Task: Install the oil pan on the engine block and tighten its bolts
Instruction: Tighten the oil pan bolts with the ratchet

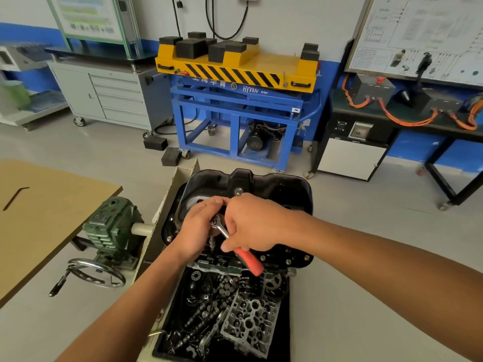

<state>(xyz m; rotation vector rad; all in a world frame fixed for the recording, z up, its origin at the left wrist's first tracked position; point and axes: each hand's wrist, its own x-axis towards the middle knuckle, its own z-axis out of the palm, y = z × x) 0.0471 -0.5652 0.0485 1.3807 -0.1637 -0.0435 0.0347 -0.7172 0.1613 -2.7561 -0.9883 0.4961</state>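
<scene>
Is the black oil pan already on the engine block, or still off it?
On. The oil pan sits on the engine block, with bolts in its flange; how tight, cannot tell.

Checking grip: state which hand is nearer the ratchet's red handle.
Right. Right hand grips the chrome shaft beside the red handle; left hand holds the ratchet head, farther off.

Two hands (198, 228) (257, 223), one ratchet wrench (250, 259), one oil pan (274, 184), one cylinder head (251, 322), one handwheel (96, 275).
</scene>
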